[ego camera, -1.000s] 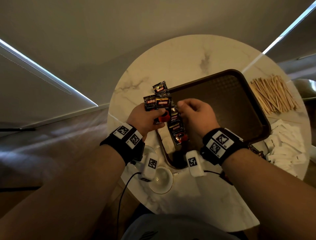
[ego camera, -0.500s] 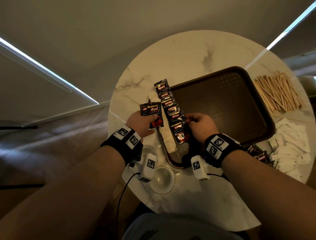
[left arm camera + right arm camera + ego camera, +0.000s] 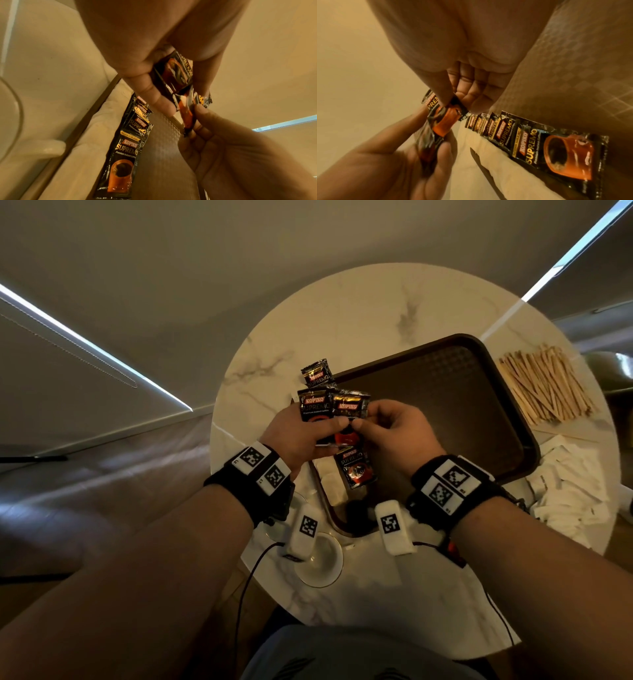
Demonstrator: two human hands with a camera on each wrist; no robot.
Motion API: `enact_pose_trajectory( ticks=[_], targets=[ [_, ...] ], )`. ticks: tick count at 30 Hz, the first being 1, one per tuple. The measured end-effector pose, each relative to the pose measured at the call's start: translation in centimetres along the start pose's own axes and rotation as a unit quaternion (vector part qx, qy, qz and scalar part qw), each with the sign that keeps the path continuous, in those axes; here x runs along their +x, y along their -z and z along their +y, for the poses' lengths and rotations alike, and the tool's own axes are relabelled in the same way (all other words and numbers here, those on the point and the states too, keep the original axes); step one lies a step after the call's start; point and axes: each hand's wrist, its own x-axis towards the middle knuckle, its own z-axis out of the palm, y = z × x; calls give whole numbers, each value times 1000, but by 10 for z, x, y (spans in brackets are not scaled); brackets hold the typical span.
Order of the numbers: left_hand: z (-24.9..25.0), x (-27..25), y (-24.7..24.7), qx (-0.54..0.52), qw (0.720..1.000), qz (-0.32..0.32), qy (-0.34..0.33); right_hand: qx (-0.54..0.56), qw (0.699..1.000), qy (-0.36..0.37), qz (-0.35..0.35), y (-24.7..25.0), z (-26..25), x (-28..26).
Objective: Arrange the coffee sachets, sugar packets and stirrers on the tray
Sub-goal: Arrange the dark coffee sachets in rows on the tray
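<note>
Over a round marble bench (image 3: 359, 313), a person works through a small stack of coffee sachets, the sorting judged to be in its early stage; the left hand (image 3: 301, 436) grips the held sachets (image 3: 313, 405) at the centre of the head view, fingers and thumb curled round them, while the right hand (image 3: 397, 429) pinches the lower edge of the front sachet (image 3: 349, 405) between thumb and fingertips, apparently peeling it from the stack; both hands sit above the left edge of the brown tray (image 3: 445, 392); a row of sachets (image 3: 522, 135) already lies overlapping along that edge of the tray, running toward the upper part of the frame, with its far end (image 3: 317, 374) showing above the hands and its near end (image 3: 356, 470) below them; white packets (image 3: 332, 484), seemingly sugar, lie beside the row at the tray's left rim, though how many cannot be told; the rest of the tray floor shows bare; the wooden stirrers (image 3: 544, 388) lie in a loose heap off the tray at the right of the frame, and a pile of white sugar packets (image 3: 575, 494) sits on the bench below them, near the right wrist; judged from this, the sachet row is unfinished, and the stirrers and most of the sugar have yet to reach the tray.
</note>
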Motion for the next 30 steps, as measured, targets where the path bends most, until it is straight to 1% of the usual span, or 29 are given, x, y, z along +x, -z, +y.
enact_pose_trajectory(
  ticks=[3, 4, 7, 9, 12, 16, 22, 25, 30],
  targets=[
    [0, 0, 2, -43, 997, 50, 35, -9, 999, -39, 32, 17, 8, -1],
    [-1, 1, 5, -50, 995, 70, 44, -29, 997, -60, 29, 24, 15, -4],
    [-8, 4, 14, -26, 989, 125, 70, -99, 986, -136, -9, 32, 39, -14],
    [-12, 6, 18, -6, 985, 148, 90, -165, 974, -154, -27, 28, 53, -19],
    [-17, 9, 19, 14, 980, 161, 112, -214, 963, -163, -34, 20, 72, -20],
    [-19, 11, 16, 51, 979, 154, 124, -263, 952, -158, -1, 8, 86, -17],
    [-17, 11, 7, 75, 983, 102, 129, -312, 940, -132, 42, 2, 87, -19],
    [-19, 11, 0, 96, 985, 70, 128, -314, 940, -118, 58, 0, 86, -21],
    [-19, 11, -7, 110, 984, 44, 130, -299, 947, -96, 70, -6, 84, -19]
  ],
)
